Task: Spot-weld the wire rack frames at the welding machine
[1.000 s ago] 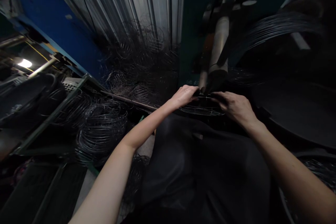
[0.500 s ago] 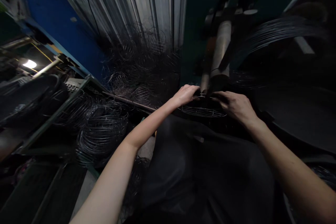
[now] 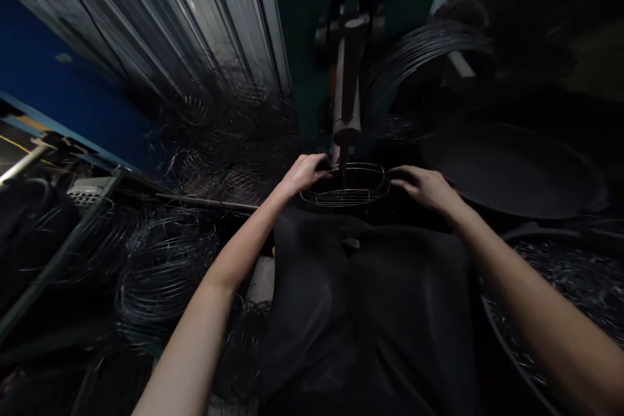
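An oval wire frame [image 3: 347,197] with thin crossbars is held level in front of my dark apron, right under the cylindrical metal arm [image 3: 347,101] of a machine. My left hand [image 3: 305,174] has its fingers closed on the frame's left rim. At the opposite end, my right hand [image 3: 425,186] pinches the rim between thumb and fingers; the exact contact is dark. A thin rod below the arm reaches down to the frame's far side.
Stacked wire frames [image 3: 168,273] lie on a rack at left, with more tangled wire pieces [image 3: 219,172] behind. To the right are a dark round surface [image 3: 517,172], a bin of small metal pieces [image 3: 575,279] and bent wires [image 3: 433,42]. A blue panel [image 3: 58,62] stands far left.
The view has swung right, so the surroundings shift left. My hands have moved farther apart, and the wire frame's oval rim now shows openly between them.
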`<state>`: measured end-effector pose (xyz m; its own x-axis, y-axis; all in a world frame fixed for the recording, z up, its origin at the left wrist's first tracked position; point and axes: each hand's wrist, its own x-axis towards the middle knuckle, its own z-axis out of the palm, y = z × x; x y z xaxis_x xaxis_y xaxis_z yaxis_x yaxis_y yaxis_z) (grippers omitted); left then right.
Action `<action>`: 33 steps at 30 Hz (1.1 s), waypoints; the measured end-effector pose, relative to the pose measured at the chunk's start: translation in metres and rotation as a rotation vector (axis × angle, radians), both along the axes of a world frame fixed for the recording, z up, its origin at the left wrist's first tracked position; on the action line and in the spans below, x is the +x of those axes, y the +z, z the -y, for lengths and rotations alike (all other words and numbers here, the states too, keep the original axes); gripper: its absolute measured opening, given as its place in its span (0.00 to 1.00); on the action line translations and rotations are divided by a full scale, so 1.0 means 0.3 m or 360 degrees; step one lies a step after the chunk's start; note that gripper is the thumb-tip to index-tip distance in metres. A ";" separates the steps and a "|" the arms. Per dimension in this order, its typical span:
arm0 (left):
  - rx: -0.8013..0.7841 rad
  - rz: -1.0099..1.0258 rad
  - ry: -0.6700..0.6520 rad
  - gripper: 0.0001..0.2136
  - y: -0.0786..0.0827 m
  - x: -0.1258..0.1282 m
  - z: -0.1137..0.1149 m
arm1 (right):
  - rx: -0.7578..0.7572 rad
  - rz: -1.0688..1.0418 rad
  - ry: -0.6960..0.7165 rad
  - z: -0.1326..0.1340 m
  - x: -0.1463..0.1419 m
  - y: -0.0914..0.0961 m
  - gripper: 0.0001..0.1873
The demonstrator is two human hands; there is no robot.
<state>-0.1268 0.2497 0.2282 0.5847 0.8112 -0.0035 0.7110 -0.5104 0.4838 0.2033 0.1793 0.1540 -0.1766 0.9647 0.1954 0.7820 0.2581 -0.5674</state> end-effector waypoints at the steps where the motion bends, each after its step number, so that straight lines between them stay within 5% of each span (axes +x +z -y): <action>1: -0.0004 0.0014 0.0012 0.07 0.000 -0.012 0.004 | -0.0001 -0.0010 0.0018 0.000 -0.024 0.003 0.16; 7: -0.0041 -0.0028 0.0162 0.13 0.060 -0.071 0.106 | 0.0057 0.0224 0.0134 0.035 -0.171 0.120 0.17; 12: 0.0069 -0.0168 0.0088 0.15 0.156 0.031 0.180 | 0.0058 0.0562 0.0122 0.047 -0.254 0.174 0.16; 20: 0.0083 -0.0194 -0.0003 0.12 0.034 0.092 0.103 | 0.0020 0.0346 0.0029 -0.017 -0.256 0.161 0.20; 33: 0.0005 -0.0080 0.0079 0.11 0.052 0.071 0.092 | -0.0018 0.0254 0.0170 -0.082 -0.252 0.189 0.16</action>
<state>-0.1056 0.2222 0.2439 0.5427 0.8394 -0.0295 0.7590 -0.4751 0.4453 0.1276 0.2039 0.2106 -0.3061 0.9408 0.1456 0.8307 0.3387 -0.4418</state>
